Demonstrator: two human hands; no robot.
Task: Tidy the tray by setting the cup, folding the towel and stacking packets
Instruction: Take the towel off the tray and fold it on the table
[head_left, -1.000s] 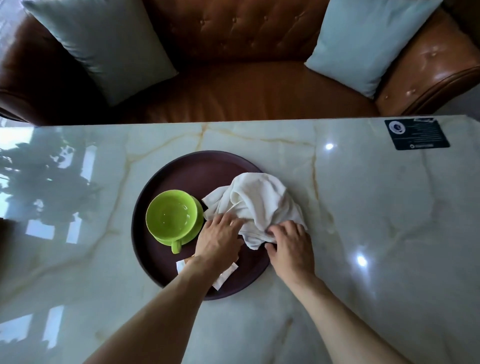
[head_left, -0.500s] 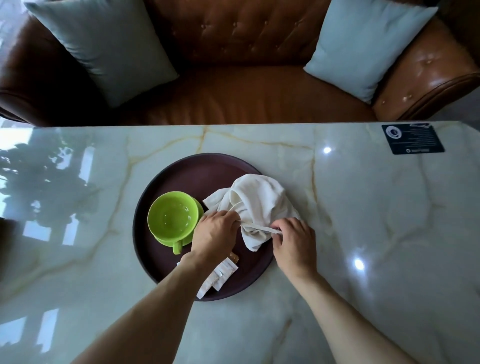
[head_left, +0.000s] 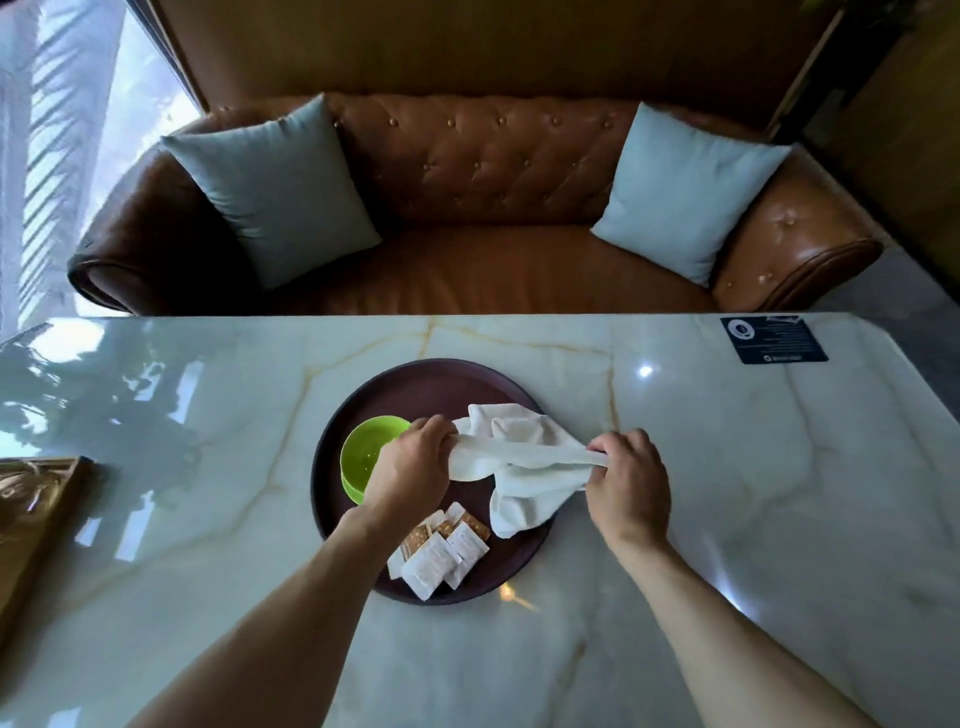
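A round dark brown tray (head_left: 410, 387) lies on the marble table. On its left side sits a green cup (head_left: 366, 454) on a green saucer, partly hidden by my left hand (head_left: 413, 462). A white towel (head_left: 519, 457) hangs stretched above the tray's right half. My left hand grips one end of it and my right hand (head_left: 626, 475) pinches the other end. Several white and brown packets (head_left: 441, 551) lie loosely piled at the tray's near edge.
The marble table (head_left: 727, 493) carries a dark card (head_left: 774, 339) at its far right corner and a golden-brown object (head_left: 31, 525) at its left edge. Behind the table stands a brown leather sofa (head_left: 483, 171) with two pale blue cushions.
Both hands have taken hold of the towel, lifted it off the tray and pulled it apart sideways. The packets under it have come into sight. The camera has tilted up.
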